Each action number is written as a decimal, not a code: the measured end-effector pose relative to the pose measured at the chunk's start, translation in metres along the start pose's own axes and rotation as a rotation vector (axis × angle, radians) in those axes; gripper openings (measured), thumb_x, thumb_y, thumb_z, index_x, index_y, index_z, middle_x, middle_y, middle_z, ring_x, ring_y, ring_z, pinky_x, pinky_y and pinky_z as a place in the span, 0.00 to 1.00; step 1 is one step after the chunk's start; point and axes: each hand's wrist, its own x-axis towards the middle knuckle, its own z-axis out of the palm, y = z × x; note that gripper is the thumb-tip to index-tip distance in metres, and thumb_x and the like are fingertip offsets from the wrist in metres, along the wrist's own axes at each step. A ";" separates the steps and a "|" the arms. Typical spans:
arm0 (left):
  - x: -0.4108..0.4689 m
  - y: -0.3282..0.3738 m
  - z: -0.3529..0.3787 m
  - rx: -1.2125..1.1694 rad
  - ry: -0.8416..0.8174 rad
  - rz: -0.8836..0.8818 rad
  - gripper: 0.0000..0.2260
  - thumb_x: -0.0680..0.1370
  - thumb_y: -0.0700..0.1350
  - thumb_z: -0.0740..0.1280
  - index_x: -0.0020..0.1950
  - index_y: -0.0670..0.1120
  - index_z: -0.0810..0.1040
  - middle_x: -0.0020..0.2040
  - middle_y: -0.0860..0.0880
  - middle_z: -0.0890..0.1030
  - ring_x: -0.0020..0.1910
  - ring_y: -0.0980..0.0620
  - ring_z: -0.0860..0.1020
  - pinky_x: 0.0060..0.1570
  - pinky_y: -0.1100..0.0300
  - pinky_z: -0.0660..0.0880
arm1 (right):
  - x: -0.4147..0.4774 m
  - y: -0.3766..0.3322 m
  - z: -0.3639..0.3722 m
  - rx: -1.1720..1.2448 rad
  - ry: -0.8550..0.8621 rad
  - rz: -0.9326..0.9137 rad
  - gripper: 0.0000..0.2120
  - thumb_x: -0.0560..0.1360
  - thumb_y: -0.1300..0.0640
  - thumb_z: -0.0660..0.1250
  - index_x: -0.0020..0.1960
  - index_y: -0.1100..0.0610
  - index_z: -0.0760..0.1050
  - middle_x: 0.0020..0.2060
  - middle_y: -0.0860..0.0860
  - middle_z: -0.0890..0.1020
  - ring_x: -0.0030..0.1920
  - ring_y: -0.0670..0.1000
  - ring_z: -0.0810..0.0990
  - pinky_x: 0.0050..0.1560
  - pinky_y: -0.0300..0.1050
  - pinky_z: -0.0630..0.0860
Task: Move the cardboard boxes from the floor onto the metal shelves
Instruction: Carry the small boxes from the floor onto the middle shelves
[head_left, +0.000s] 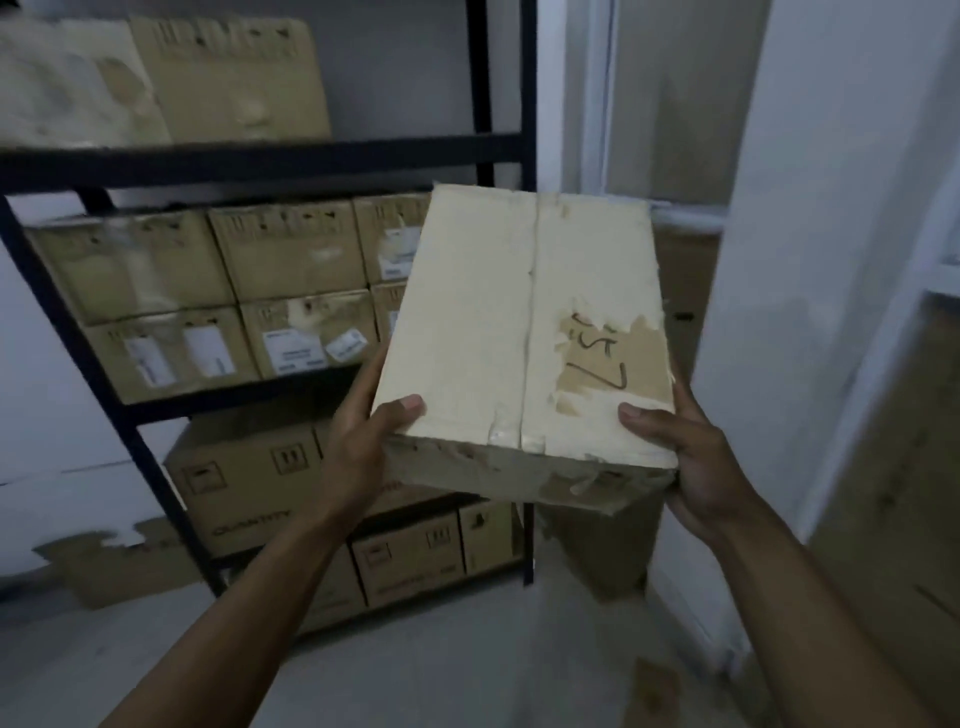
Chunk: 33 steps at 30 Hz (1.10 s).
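Observation:
I hold a pale, tape-covered cardboard box (519, 332) in the air in front of the black metal shelves (260, 161). A torn patch on its top shows brown card with black handwriting. My left hand (363, 447) grips its near left corner, thumb on top and fingers underneath. My right hand (691, 462) grips the near right corner the same way. The box tilts away from me, its far end covering the right part of the middle shelf.
The shelves carry several brown boxes: two on the top level (156, 83), stacked rows in the middle (208, 301), larger ones below (249, 478). A brown box (592, 556) stands on the floor right of the rack. White wall and door frame (805, 260) at right.

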 end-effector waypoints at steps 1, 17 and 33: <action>0.020 -0.002 -0.006 0.012 0.039 0.017 0.27 0.69 0.54 0.68 0.69 0.62 0.74 0.66 0.56 0.80 0.63 0.52 0.79 0.49 0.63 0.78 | 0.028 -0.001 0.001 -0.002 -0.018 -0.006 0.38 0.67 0.58 0.73 0.76 0.49 0.67 0.63 0.49 0.83 0.63 0.55 0.82 0.58 0.49 0.81; 0.337 0.023 -0.108 0.154 0.040 0.398 0.27 0.73 0.53 0.67 0.73 0.62 0.70 0.68 0.57 0.77 0.63 0.56 0.78 0.50 0.64 0.77 | 0.397 -0.050 0.103 0.174 -0.240 -0.360 0.28 0.79 0.52 0.64 0.77 0.56 0.65 0.69 0.55 0.77 0.69 0.58 0.77 0.67 0.54 0.75; 0.487 -0.006 -0.131 0.302 0.381 0.586 0.31 0.76 0.33 0.69 0.78 0.45 0.65 0.71 0.50 0.74 0.68 0.55 0.74 0.65 0.53 0.76 | 0.576 -0.045 0.115 -0.118 -0.236 -0.657 0.40 0.66 0.68 0.72 0.76 0.52 0.67 0.60 0.50 0.82 0.58 0.51 0.83 0.51 0.45 0.81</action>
